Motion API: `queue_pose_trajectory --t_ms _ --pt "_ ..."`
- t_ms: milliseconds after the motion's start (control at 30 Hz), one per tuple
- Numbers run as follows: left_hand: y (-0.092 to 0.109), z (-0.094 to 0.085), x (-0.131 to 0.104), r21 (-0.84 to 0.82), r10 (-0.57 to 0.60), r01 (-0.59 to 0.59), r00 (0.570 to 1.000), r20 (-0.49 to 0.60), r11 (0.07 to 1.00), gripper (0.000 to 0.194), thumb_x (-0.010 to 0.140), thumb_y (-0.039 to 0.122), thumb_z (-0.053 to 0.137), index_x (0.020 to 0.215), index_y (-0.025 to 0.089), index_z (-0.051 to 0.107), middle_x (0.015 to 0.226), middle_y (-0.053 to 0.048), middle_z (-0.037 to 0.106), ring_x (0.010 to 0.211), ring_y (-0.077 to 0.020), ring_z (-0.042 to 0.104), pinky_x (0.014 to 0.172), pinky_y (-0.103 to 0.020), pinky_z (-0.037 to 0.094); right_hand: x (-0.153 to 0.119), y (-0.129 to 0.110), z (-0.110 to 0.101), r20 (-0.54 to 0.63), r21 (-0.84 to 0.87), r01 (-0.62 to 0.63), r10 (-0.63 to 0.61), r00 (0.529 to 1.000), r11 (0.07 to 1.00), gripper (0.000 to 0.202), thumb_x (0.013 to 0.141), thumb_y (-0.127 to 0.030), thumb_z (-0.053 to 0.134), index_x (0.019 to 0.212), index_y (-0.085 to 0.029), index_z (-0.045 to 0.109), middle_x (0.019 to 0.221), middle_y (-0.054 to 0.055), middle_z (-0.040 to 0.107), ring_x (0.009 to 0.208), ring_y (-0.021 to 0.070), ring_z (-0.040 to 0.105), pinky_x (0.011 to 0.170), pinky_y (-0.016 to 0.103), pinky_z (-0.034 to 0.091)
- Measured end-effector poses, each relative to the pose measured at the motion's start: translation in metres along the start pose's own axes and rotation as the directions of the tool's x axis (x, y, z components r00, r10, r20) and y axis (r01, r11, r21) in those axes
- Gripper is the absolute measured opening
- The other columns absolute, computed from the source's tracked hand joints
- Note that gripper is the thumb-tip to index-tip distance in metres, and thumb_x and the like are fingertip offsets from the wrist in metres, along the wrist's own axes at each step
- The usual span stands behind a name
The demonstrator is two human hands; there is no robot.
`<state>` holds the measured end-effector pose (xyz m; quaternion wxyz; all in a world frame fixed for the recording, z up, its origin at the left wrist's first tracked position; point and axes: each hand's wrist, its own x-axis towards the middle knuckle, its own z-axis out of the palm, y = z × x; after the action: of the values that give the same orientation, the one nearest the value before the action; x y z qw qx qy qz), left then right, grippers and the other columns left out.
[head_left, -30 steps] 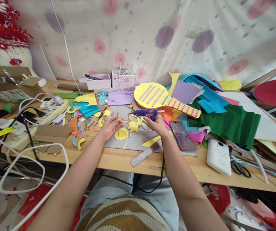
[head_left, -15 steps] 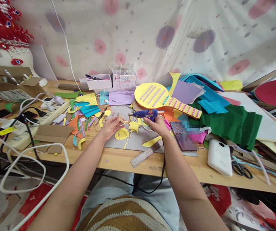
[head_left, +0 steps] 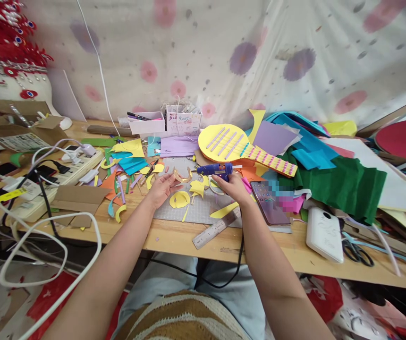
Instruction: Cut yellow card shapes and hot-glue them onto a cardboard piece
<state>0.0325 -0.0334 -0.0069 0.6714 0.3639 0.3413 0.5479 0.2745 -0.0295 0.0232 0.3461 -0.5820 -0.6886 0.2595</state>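
A small curved tan piece point(head_left: 183, 176) is pinched at its left end by my left hand point(head_left: 162, 190), over the grey cutting mat. My right hand point(head_left: 234, 186) grips a blue glue gun point(head_left: 213, 169), its nozzle pointing left and close to the curved piece's right end. Whether nozzle and piece touch is too small to tell. Below the curved piece, a round yellow cutout point(head_left: 179, 199) lies on the mat point(head_left: 199, 213), with a jagged yellow scrap point(head_left: 197, 188) to its right. Behind the glue gun rests a yellow paper guitar point(head_left: 224, 137).
A metal ruler point(head_left: 215, 230) crosses the mat's front edge. Right of my right hand are a phone point(head_left: 268, 200), a white power bank point(head_left: 325, 234) and scissors point(head_left: 358, 251). Cables and a power strip point(head_left: 57, 182) occupy the left. Colourful scraps and green crepe paper point(head_left: 344, 189) lie around.
The curved piece is turned so more of its arc shows near the nozzle. Both hands keep their grips and have barely moved; the view has shifted slightly.
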Motion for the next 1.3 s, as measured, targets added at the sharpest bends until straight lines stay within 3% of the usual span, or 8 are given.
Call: queue_pose_trajectory --t_ms 200,667,800,1067,1300 --pt "0.001 -0.002 0.001 -0.020 0.012 -0.013 0.999 -0.030 1.000 0.025 0.065 0.032 0.074 0.080 0.014 0.065 0.081 -0.003 0.070 0.075 -0.0125 0.065 0.073 -0.027 0.053 0.001 -0.001 -0.005 0.090 -0.009 -0.085 0.086 0.992 0.996 0.050 0.071 -0.062 0.051 0.072 -0.013 0.060 0.054 0.002 0.050 0.058 0.0144 0.050 0.055 0.026 0.039" --pt "-0.002 -0.001 0.001 0.021 -0.018 0.018 1.000 -0.021 1.000 0.026 0.064 0.031 0.074 0.081 0.014 0.066 0.085 -0.005 0.070 0.077 -0.0139 0.065 0.077 -0.031 0.052 0.000 0.000 0.005 0.002 0.034 -0.017 0.017 1.000 0.999 0.050 0.072 -0.061 0.050 0.082 -0.013 0.062 0.061 0.002 0.055 0.059 0.0139 0.050 0.055 0.025 0.039" --pt "-0.002 -0.002 0.001 0.042 -0.019 0.019 1.000 -0.006 0.999 0.025 0.066 0.032 0.073 0.082 0.014 0.066 0.088 -0.005 0.070 0.079 -0.0144 0.065 0.079 -0.031 0.052 0.000 -0.002 0.004 0.018 0.021 -0.007 0.006 1.000 1.000 0.048 0.072 -0.060 0.051 0.082 -0.014 0.063 0.066 0.004 0.058 0.062 0.0153 0.052 0.056 0.026 0.040" --pt "0.000 0.001 -0.001 0.024 0.013 -0.013 1.000 -0.012 1.000 0.029 0.060 0.036 0.076 0.077 0.014 0.066 0.083 -0.004 0.069 0.075 -0.0133 0.065 0.073 -0.028 0.053 -0.001 -0.001 0.001 0.065 -0.012 0.000 0.000 0.998 1.000 0.049 0.072 -0.062 0.050 0.079 -0.015 0.063 0.053 0.002 0.052 0.054 0.0160 0.051 0.052 0.027 0.040" --pt "0.001 0.000 -0.001 0.033 0.020 -0.019 1.000 -0.011 0.999 0.026 0.065 0.036 0.073 0.076 0.014 0.066 0.079 -0.003 0.069 0.077 -0.0143 0.065 0.075 -0.029 0.051 -0.002 -0.004 -0.002 0.099 -0.014 0.016 -0.015 0.995 1.000 0.048 0.072 -0.061 0.051 0.080 -0.015 0.063 0.053 0.003 0.053 0.054 0.0160 0.051 0.052 0.027 0.040"
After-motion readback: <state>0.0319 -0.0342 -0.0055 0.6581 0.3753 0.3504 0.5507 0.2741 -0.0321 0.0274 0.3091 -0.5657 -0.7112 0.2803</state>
